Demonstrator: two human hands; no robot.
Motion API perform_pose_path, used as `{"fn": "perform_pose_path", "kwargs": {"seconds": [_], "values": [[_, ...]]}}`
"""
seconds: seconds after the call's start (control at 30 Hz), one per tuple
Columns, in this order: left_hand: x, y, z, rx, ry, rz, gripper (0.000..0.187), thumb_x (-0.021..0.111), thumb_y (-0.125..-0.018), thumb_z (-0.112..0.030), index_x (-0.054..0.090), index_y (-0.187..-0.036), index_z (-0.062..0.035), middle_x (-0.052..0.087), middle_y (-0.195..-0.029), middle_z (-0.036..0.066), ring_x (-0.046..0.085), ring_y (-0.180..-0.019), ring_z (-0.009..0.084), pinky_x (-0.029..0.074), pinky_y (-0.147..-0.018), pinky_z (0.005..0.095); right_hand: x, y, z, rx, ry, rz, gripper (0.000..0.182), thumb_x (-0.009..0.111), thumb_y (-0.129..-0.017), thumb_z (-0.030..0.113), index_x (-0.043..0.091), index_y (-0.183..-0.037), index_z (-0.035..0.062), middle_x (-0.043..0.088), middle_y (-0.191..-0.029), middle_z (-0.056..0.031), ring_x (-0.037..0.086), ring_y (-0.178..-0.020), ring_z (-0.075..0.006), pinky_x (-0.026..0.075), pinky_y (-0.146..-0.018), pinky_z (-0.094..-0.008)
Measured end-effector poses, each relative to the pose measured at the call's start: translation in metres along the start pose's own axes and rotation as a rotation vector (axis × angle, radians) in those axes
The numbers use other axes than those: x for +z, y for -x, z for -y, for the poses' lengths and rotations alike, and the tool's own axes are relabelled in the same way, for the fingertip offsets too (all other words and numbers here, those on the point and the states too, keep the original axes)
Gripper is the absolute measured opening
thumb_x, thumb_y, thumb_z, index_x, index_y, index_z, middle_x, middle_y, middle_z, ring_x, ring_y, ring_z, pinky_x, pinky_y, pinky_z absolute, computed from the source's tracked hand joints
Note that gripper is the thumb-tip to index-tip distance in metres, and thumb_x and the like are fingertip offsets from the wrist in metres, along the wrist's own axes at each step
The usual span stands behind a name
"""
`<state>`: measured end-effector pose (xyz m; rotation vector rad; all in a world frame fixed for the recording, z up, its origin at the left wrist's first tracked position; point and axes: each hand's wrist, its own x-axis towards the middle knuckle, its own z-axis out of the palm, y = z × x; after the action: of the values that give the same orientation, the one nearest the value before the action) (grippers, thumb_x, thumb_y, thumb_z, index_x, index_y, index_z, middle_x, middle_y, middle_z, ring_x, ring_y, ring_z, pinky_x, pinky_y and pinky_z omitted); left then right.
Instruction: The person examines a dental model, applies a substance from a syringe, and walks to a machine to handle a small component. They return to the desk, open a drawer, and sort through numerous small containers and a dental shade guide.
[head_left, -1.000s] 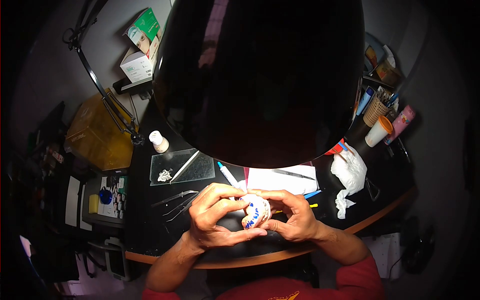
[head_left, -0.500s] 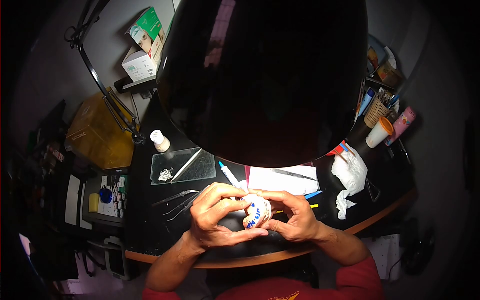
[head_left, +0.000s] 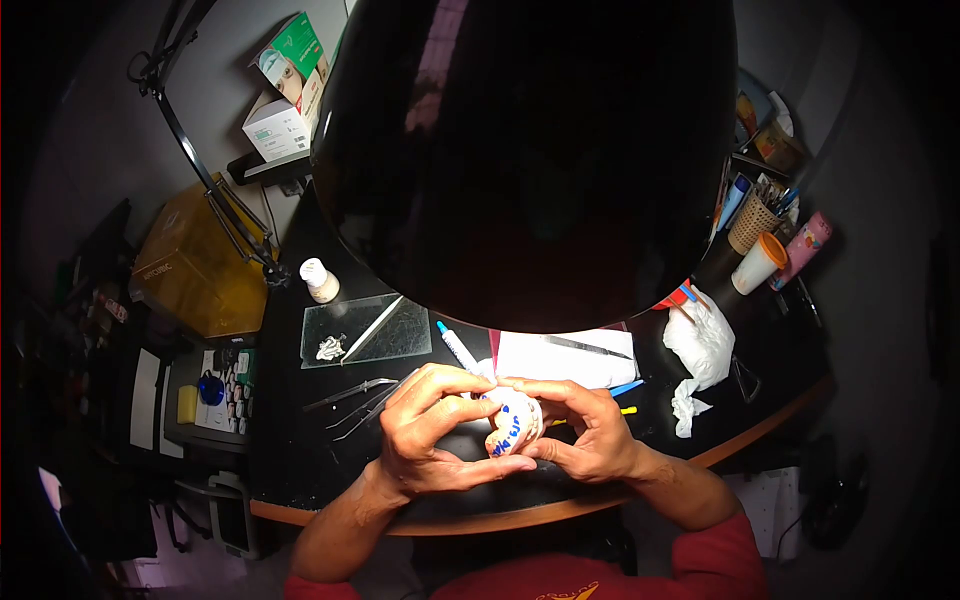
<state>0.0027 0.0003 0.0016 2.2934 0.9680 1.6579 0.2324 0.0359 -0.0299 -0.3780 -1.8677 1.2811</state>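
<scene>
Head view: plaster cast [head_left: 513, 424] pinched between both hands' fingers [head_left: 470, 382].

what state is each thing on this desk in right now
dental cast: held up off the desk, blue writing showing
left hand: closed around the cast
right hand: gripping the cast's other side
glass slab: flat, spatula across it
small bottle: upright, capped
tissue: crumpled
</scene>
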Motion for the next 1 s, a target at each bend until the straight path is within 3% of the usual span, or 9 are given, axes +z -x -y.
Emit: {"fn": "perform_pose_path", "kwargs": {"seconds": [1.0], "values": [[-0.0013, -0.0008, -0.0012, 0.004, -0.008, 0.019, 0.056, 0.103, -0.059, -0.034, 0.073, -0.097, -0.004, 0.073, -0.099, 0.011, 0.073, -0.089, 0.0236, 0.06, -0.074, 0.0325, 0.0018, -0.0002, 0.0003, 0.012, -0.01, -0.005, 0.063, 0.082, -0.088, 0.005, 0.055, -0.144, -0.0029, 0.066, -0.134, -0.0205, 0.076, -0.099, -0.021, 0.062, -0.086, -0.0303]]}}
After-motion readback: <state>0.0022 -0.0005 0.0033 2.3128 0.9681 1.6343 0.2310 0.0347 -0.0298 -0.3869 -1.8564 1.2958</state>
